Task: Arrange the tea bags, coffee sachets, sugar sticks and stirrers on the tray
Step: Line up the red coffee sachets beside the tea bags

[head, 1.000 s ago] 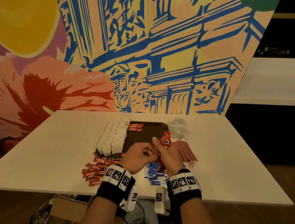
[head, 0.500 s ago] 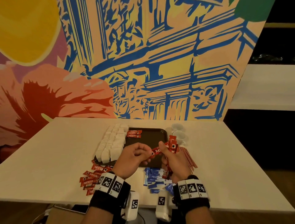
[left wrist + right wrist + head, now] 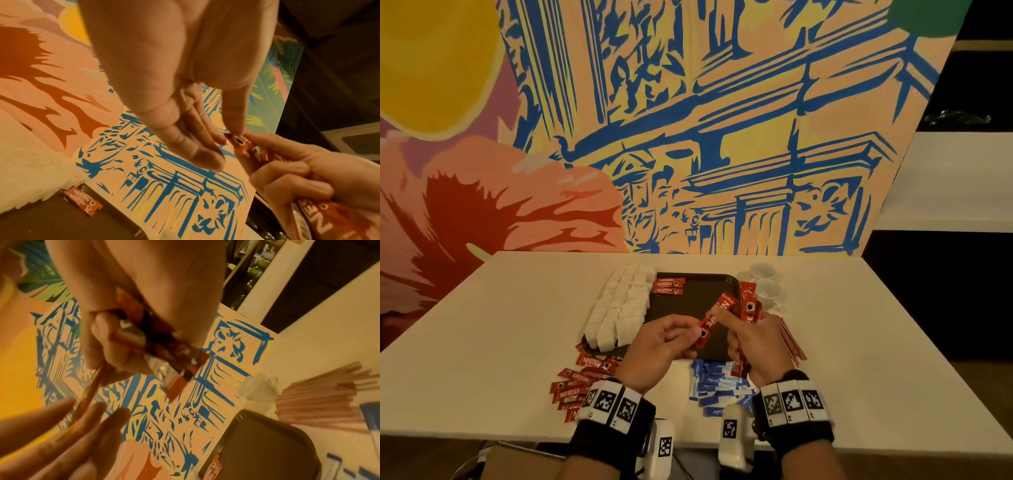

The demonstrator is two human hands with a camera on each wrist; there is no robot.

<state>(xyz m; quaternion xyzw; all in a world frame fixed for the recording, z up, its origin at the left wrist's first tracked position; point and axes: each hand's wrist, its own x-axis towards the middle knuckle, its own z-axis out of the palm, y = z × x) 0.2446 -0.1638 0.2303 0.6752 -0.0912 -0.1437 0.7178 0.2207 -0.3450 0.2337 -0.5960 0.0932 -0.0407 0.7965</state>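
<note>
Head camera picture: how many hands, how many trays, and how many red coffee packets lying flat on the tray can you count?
Hands: 2 (left hand, right hand)
Tray: 1
Coffee sachets on the tray: 3
Total: 6

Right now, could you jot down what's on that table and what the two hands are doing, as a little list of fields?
Tray: dark plastic tray on the white table
On tray: white tea bags in rows, three red coffee sachets
Left hand: pinches one red sachet
Right hand: holds a bunch of red sachets
Off tray: loose red sachets, blue sugar sticks, reddish stirrers, clear cups
</note>
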